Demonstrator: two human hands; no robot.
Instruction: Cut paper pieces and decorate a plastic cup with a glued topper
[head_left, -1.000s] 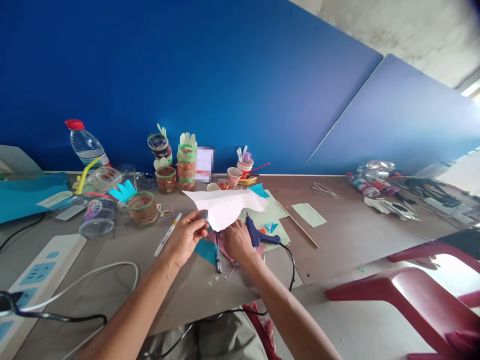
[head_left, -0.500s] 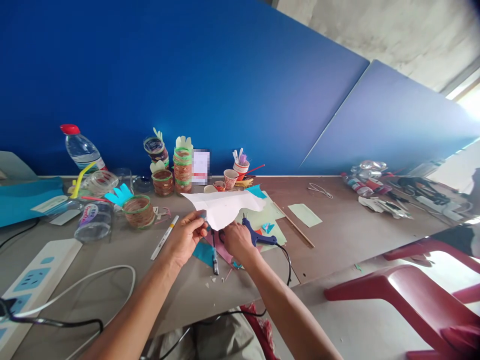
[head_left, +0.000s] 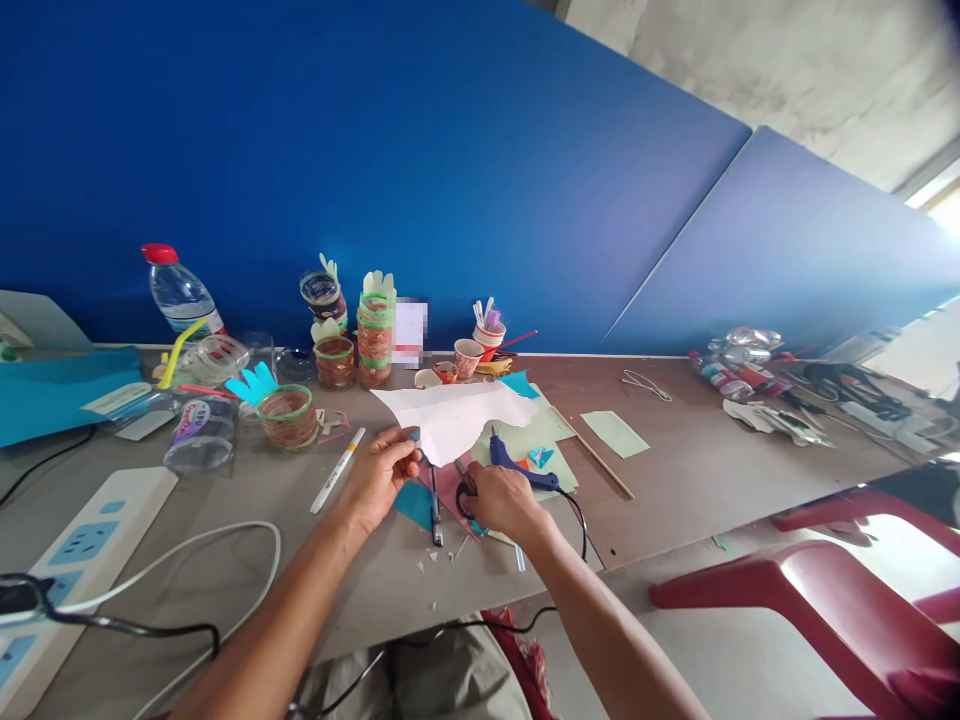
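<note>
My left hand (head_left: 381,478) pinches the near left edge of a sheet of white paper (head_left: 454,418), which has a wavy cut edge. A small bit of blue shows at its fingertips. My right hand (head_left: 506,498) is closed around the dark handles of scissors (head_left: 464,492), just below the paper, their blades pointing up toward it. Whether the blades touch the paper I cannot tell. A dark blue glue gun (head_left: 521,468) lies right beside the right hand. Between the hands lie a black pen (head_left: 436,518) and blue paper (head_left: 415,503). A white marker (head_left: 339,470) lies left of my left hand.
Twine-wrapped cups (head_left: 287,418) stand at the back left, near a red-capped bottle (head_left: 180,290). A power strip (head_left: 90,540) with cables lies at the front left. Paper cups (head_left: 469,355) stand behind the white sheet. A wooden stick (head_left: 596,455) lies to the right.
My right hand has shifted slightly right and down, away from the paper, so the scissors' handles and part of the blades now show. My left hand still holds the paper. The view has moved slightly.
</note>
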